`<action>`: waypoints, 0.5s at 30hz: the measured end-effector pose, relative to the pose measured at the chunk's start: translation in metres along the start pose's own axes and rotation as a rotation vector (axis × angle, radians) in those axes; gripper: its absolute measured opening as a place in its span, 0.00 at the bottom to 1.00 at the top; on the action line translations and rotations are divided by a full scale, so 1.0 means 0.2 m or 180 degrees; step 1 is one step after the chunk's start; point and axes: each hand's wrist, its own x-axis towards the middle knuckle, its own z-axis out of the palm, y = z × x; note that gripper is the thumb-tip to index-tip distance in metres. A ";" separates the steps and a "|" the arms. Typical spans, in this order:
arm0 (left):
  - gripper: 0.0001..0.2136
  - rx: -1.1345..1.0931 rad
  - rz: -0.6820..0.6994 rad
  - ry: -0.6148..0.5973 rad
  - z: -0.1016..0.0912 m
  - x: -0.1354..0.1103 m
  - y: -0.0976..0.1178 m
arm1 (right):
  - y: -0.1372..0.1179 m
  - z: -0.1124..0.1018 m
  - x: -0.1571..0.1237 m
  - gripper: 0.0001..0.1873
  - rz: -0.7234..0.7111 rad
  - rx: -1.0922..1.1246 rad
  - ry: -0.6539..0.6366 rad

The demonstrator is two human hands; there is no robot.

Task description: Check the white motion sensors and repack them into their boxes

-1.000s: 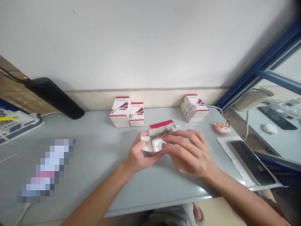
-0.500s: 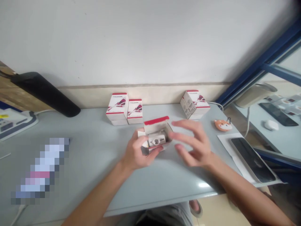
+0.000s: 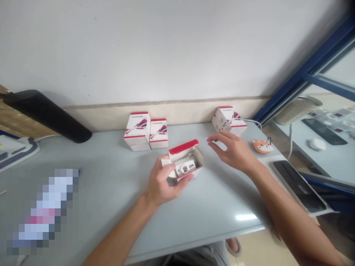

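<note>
My left hand (image 3: pixel 162 183) is wrapped round a small white cardboard box (image 3: pixel 198 170) with a red edge, held above the table. The box's lid flap (image 3: pixel 183 146) stands raised. Inside the box lies a white device (image 3: pixel 189 168) with a round socket and a slot on its face; its lower part is hidden by the box wall. Off to the right of the box, not touching it, my right hand (image 3: pixel 235 150) hovers over the table. Its fingers are bent, with a gap between them and the thumb, and I see nothing held there.
White-and-red boxes stand against the wall, at left (image 3: pixel 137 127) and right (image 3: pixel 234 120). An orange animal-faced case (image 3: pixel 262 146) and a dark phone (image 3: pixel 298 184) lie at right. A black cylinder (image 3: pixel 50 114) leans at left, near a blurred-out device (image 3: pixel 46 210). A blue frame (image 3: pixel 291 70) borders the right side.
My right hand has drawn away from the box, upward and right, and its fingers have come closer together. My left hand still holds the box, now tilted slightly differently.
</note>
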 end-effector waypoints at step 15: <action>0.15 -0.0059 0.0156 -0.0115 -0.01 0.01 0.00 | -0.28 -0.02 -0.07 0.10 -0.1374 0.0048 0.0422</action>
